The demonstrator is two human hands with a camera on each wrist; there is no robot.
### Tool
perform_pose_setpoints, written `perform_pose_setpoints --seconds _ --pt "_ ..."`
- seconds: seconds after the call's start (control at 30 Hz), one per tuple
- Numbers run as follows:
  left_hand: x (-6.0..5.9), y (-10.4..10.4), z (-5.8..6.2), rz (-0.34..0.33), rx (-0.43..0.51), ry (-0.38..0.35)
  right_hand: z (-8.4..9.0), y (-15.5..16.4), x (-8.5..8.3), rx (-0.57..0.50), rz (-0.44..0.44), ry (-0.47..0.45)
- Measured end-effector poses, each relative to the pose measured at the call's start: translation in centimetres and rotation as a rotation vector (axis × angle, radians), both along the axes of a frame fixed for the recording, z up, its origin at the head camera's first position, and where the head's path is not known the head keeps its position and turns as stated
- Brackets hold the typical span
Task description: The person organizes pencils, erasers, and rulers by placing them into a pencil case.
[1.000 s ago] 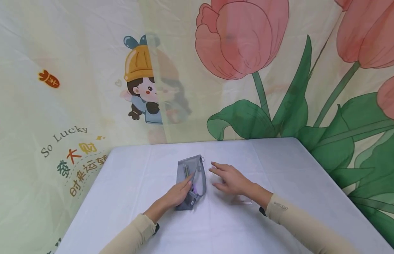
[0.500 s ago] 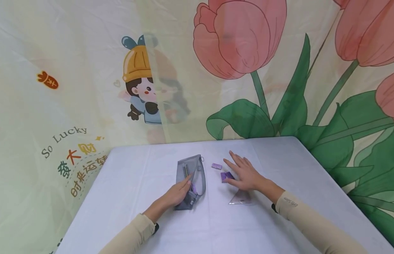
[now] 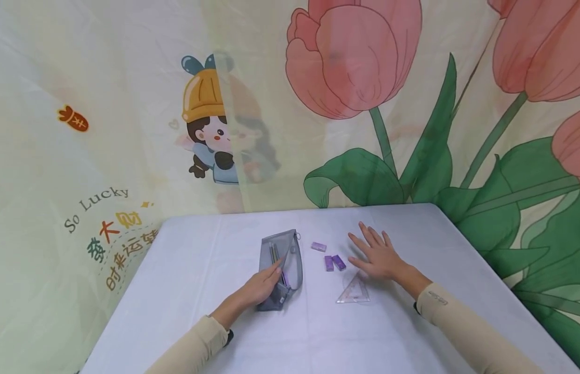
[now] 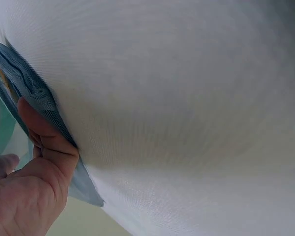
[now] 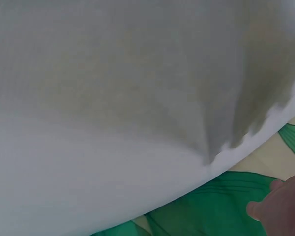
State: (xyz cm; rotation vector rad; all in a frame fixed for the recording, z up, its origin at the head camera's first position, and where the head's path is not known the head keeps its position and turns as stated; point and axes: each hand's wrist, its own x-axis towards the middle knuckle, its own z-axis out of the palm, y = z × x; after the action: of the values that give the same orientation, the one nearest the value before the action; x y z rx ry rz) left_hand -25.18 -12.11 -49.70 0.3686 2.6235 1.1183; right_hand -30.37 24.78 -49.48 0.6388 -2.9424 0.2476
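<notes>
Left hand (image 3: pixel 258 287) low and centre-left in the head view, gripping the grey mesh pouch (image 3: pixel 277 265) flat on the table (image 3: pixel 178 291), thumb hooked into its open mouth, pens inside; same thumb (image 4: pixel 48 142) pressing the pouch edge at the left of the wrist view; right hand (image 3: pixel 380 256) right of centre, palm down on the cloth, fingers straight and spread, holding nothing; three purple erasers (image 3: pixel 329 257) between pouch and hand; clear triangle (image 3: pixel 354 291) just below.
</notes>
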Motion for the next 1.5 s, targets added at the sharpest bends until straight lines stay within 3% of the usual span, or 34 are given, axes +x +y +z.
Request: perform_pose_setpoints --seconds 0.33,0.7,0.9,1.2,1.4,1.5 --pt "-0.2 0.1 -0.2 0.001 -0.009 -0.007 -0.9 1.8 -1.1 -0.028 -0.092 -0.054" --pt "-0.1 0.1 0.0 0.007 0.001 -0.003 -0.6 0.7 -2.0 -0.09 -0.086 -0.097" --pt "0.1 0.1 0.2 0.018 -0.004 -0.016 -0.4 -0.1 -2.6 -0.121 -0.099 -0.172" --pt "-0.2 0.0 -0.1 0.005 0.001 -0.001 -0.5 -2.2 -3.8 -0.146 -0.054 -0.194" --pt "-0.1 -0.1 -0.2 -0.006 -0.007 -0.005 -0.9 -3.5 -4.8 -0.194 -0.001 -0.17" --pt "-0.1 -0.2 -0.2 -0.001 -0.006 -0.003 -0.9 -4.2 -5.3 -0.259 0.004 -0.2"
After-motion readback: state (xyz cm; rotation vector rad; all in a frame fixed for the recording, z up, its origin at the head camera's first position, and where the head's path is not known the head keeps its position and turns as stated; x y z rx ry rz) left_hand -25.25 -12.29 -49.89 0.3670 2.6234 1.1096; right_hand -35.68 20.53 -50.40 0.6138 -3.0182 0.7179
